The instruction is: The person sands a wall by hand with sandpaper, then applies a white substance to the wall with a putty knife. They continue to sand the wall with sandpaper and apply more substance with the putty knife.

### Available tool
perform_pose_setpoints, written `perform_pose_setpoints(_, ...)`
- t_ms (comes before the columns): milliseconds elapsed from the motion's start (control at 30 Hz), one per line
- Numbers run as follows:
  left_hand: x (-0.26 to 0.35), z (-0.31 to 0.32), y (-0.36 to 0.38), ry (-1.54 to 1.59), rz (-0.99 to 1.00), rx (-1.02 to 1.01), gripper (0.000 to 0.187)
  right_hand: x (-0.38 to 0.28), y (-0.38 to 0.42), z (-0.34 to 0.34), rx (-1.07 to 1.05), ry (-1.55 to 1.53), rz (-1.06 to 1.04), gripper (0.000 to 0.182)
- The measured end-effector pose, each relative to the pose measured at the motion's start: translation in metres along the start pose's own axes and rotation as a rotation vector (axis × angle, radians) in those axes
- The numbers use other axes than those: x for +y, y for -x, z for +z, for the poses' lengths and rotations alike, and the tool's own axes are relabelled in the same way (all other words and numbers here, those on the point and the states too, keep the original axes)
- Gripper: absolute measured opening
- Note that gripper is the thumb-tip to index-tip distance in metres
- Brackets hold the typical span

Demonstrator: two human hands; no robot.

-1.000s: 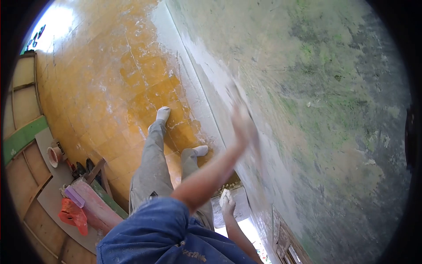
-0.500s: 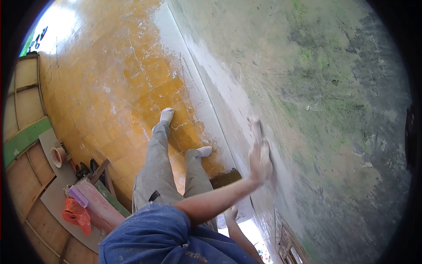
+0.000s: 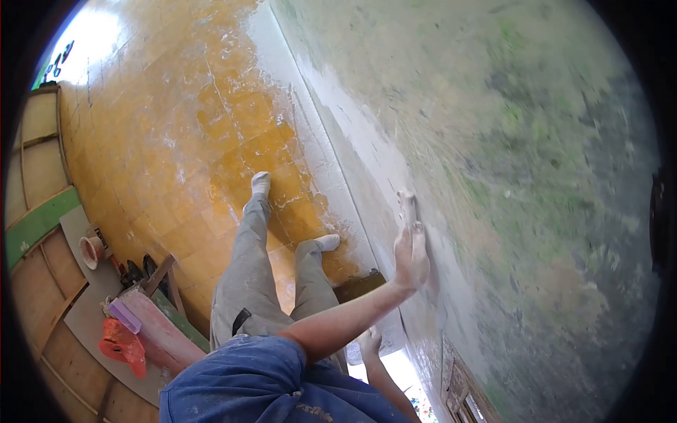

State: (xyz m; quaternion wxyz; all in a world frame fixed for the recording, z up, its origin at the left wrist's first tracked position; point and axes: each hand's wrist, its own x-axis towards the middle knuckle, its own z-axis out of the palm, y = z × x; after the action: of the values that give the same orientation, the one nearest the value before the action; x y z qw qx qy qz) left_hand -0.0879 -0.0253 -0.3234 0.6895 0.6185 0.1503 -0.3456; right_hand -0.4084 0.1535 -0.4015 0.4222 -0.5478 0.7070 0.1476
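Note:
My left hand [image 3: 412, 250], dusted white, is pressed to the patchy green-grey wall [image 3: 522, 211] on a smeared pale strip. Its fingers point up along the wall. They seem closed over something thin and flat, mostly hidden between hand and wall. Down by the wall's foot, my right hand [image 3: 369, 341] is curled at the edge of a pale grey surface [image 3: 358, 354]. What it grips, if anything, does not show clearly. The blue shirt and left forearm cover part of the view.
My socked feet stand on a yellow tiled floor [image 3: 176, 141] streaked with white. To the left are wooden panels [image 3: 42, 282], a pinkish container [image 3: 92, 252], a purple object [image 3: 125, 316] and an orange-red plastic bag [image 3: 121, 345]. A wooden frame [image 3: 462, 395] is low right.
My left hand, blurred before, shows sharper now and has shifted very slightly left along the wall. My right hand stays low, nearly in the same place.

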Motion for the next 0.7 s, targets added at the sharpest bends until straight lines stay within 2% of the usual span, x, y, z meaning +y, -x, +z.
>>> perform_pose_setpoints(33, 0.002, 0.001, -0.001, 0.027, -0.098, -0.065, 0.036, -0.005, 0.002, -0.002, -0.018, -0.119, 0.000, 0.034)
perform_pose_setpoints(133, -0.008, 0.007, -0.101, 0.097, 0.171, 0.187, 0.033, -0.027, 0.006, -0.012, 0.055, -0.001, 0.000, 0.034)
perform_pose_setpoints(167, -0.039, 0.005, -0.152, 0.249, 0.070, 0.130, 0.030, -0.017, 0.003, -0.009, 0.084, -0.009, -0.024, 0.033)
perform_pose_setpoints(267, -0.022, -0.015, -0.261, 0.602, -0.183, 0.179, 0.031, -0.050, 0.019, -0.006, 0.091, 0.147, 0.047, 0.032)
perform_pose_setpoints(300, -0.012, -0.019, -0.281, 0.623, -0.273, 0.198, 0.026, -0.056, 0.025, -0.002, 0.099, 0.157, 0.057, 0.032)
perform_pose_setpoints(333, -0.007, -0.022, -0.296, 0.644, -0.361, 0.217, 0.033, -0.059, 0.034, 0.001, 0.096, 0.133, 0.098, 0.031)
perform_pose_setpoints(367, -0.084, -0.016, -0.313, 0.550, -0.290, 0.170, 0.035, -0.065, 0.039, 0.006, 0.090, 0.107, 0.132, 0.031)
perform_pose_setpoints(400, -0.064, -0.008, -0.276, 0.185, -0.069, 0.215, 0.030, -0.076, 0.043, 0.013, 0.085, 0.116, 0.133, 0.031)
perform_pose_setpoints(433, -0.029, -0.015, -0.241, 0.101, -0.036, 0.147, 0.031, -0.087, 0.046, 0.019, 0.059, 0.145, 0.118, 0.032)
perform_pose_setpoints(500, 0.045, -0.032, -0.167, -0.063, 0.047, 0.021, 0.049, -0.084, 0.052, 0.028, 0.025, 0.165, 0.152, 0.034)
perform_pose_setpoints(533, 0.033, -0.030, -0.169, -0.005, -0.037, -0.005, 0.047, -0.118, 0.058, 0.033, 0.020, 0.305, 0.238, 0.034)
perform_pose_setpoints(600, 0.011, -0.027, -0.174, 0.109, -0.215, -0.062, 0.042, -0.134, 0.068, 0.037, 0.034, 0.320, 0.165, 0.034)
perform_pose_setpoints(667, -0.018, -0.020, -0.253, 0.130, -0.011, 0.164, 0.035, -0.141, 0.072, 0.040, 0.038, 0.324, 0.151, 0.030)
perform_pose_setpoints(700, -0.012, -0.019, -0.293, 0.242, -0.088, 0.242, 0.033, -0.158, 0.075, 0.045, 0.017, 0.299, 0.222, 0.026)
